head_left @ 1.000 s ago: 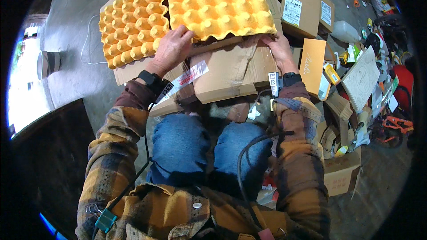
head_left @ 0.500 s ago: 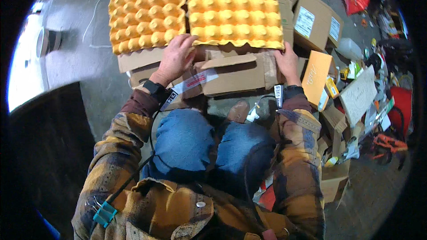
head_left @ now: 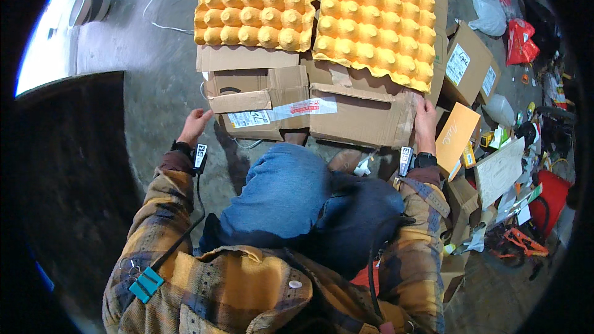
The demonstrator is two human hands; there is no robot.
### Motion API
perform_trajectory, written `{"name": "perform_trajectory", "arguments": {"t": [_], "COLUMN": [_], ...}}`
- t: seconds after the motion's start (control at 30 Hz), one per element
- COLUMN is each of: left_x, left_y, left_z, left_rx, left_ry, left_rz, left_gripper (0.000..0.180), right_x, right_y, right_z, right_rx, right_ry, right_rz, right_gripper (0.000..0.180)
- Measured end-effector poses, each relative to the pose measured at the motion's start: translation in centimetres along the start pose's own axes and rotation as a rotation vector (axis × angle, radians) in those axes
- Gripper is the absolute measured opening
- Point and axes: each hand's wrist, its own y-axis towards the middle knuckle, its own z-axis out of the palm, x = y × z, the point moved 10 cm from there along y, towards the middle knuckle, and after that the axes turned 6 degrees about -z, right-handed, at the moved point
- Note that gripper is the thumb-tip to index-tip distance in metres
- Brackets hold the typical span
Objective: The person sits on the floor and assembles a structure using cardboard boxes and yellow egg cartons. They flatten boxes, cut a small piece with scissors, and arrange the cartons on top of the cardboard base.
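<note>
An open cardboard box (head_left: pixel 354 119) stands on the floor in front of my knees, its near flaps folded outward. Two yellow egg trays (head_left: pixel 260 6) lie side by side across its top; the right egg tray (head_left: pixel 375 25) sits slightly askew, with a narrow gap between them. At the box's near left corner, my left hand (head_left: pixel 195 125) has its fingers curled, their tips at the end of a small flap. My right hand (head_left: pixel 425 125) grips the box's right side, just below the right tray's corner; some of its fingers are hidden.
Right of the box are a closed carton (head_left: pixel 459 62), an orange box (head_left: pixel 456 139), a white panel (head_left: pixel 500 170) and mixed scrap. Red and pale plastic bags (head_left: pixel 521 42) lie farther back. A dark panel (head_left: pixel 74 198) stands at left, with a bucket (head_left: pixel 90 5) beyond it.
My left hand has moved from the trays' near edge to the box's left corner. The right hand stays at the right side. Box and trays appear farther right, and the right tray is now turned.
</note>
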Motion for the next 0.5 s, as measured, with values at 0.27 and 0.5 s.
{"name": "perform_trajectory", "arguments": {"t": [0.27, 0.5], "left_x": [1.2, 2.0], "left_y": [1.0, -2.8], "left_z": [6.2, 4.0], "left_rx": [0.275, 0.277], "left_ry": [-0.455, -0.488], "left_rz": [0.035, 0.186], "left_gripper": [0.076, 0.044], "right_x": [-0.8, 0.6], "right_y": [-3.7, -7.8], "right_z": [-0.1, -0.9], "right_rx": [0.031, 0.039], "right_ry": [0.115, 0.268], "right_rz": [0.115, 0.041], "right_gripper": [0.03, 0.025]}}
